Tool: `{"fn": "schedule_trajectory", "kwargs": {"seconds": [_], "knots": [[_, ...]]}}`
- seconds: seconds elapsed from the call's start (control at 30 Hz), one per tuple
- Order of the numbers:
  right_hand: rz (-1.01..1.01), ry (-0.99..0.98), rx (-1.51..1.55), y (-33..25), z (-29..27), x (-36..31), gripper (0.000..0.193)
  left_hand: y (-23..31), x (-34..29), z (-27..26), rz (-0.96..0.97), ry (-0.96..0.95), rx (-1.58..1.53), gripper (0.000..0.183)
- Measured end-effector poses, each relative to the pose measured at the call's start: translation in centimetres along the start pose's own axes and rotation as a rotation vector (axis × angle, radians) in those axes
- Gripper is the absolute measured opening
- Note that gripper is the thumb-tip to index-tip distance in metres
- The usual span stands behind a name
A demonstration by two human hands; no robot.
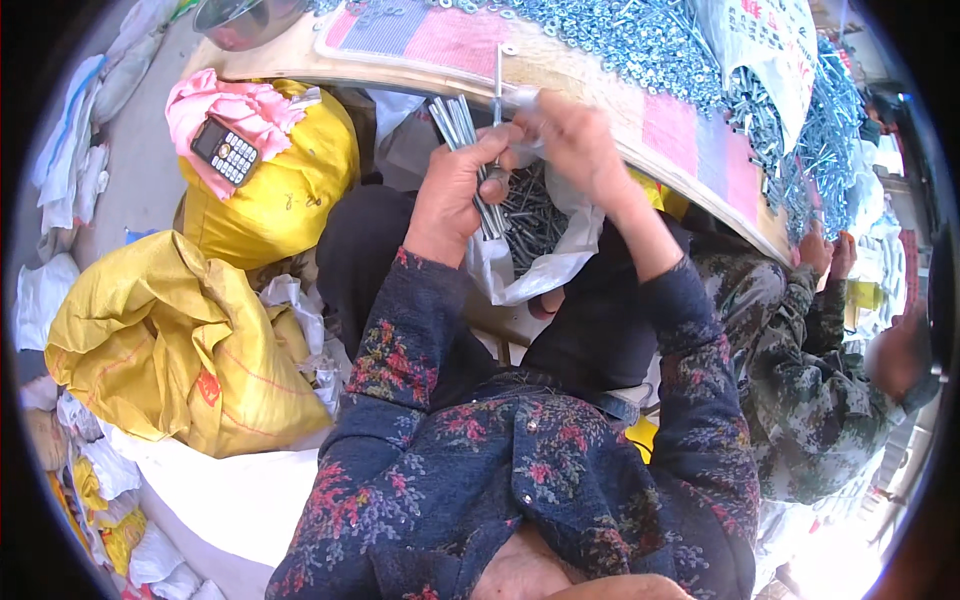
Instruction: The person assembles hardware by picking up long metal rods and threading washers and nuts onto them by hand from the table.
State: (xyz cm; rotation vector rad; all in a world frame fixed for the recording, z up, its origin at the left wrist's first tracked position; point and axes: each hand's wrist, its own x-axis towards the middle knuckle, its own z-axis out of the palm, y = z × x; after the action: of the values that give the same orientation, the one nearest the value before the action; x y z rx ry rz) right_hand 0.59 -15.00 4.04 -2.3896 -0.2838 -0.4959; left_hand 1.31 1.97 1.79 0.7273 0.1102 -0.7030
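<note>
My left hand [462,185] is closed around a bundle of long metal bolts [457,122], which stick out above and below the fist. One more bolt [498,85] stands upright at its thumb and fingertips. My right hand [578,140] is beside it, close to that upright bolt; its fingers are smeared by motion, so what they hold cannot be made out. Below both hands, between my knees, a white bag [545,288] hangs open with many dark metal bolts [535,222] inside.
A cloth-covered table [460,45] carries heaps of washers [620,45] and bolts [810,150]. On the left, a yellow sack [290,205] bears a pink cloth [215,100] and keypad phone [226,152]; another yellow sack [170,340] is nearer. At right sits a person in camouflage [810,400].
</note>
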Motion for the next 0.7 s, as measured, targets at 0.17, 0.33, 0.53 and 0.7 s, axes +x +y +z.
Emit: {"fn": "schedule_trajectory", "kwargs": {"seconds": [0.17, 0.33, 0.53, 0.7], "knots": [[-0.185, 0.378, -0.54, 7.5, -2.2, 7.1, 0.02, -0.3, 0.0, 0.9, -0.027, -0.003, 0.126, 0.023], [-0.1, 0.221, -0.889, 11.2, -1.3, 9.6, 0.025, -0.2, -0.1, 1.3, 0.03, -0.043, 0.242, 0.022], [0.041, 0.259, -0.616, 9.9, -1.6, 8.3, 0.026, -0.6, -0.4, 1.0, 0.072, -0.024, 0.219, 0.022], [-0.114, 0.246, -0.768, 9.3, -1.2, 10.0, 0.016, -1.3, -0.2, 1.6, 0.038, -0.04, 0.243, 0.019]]}}
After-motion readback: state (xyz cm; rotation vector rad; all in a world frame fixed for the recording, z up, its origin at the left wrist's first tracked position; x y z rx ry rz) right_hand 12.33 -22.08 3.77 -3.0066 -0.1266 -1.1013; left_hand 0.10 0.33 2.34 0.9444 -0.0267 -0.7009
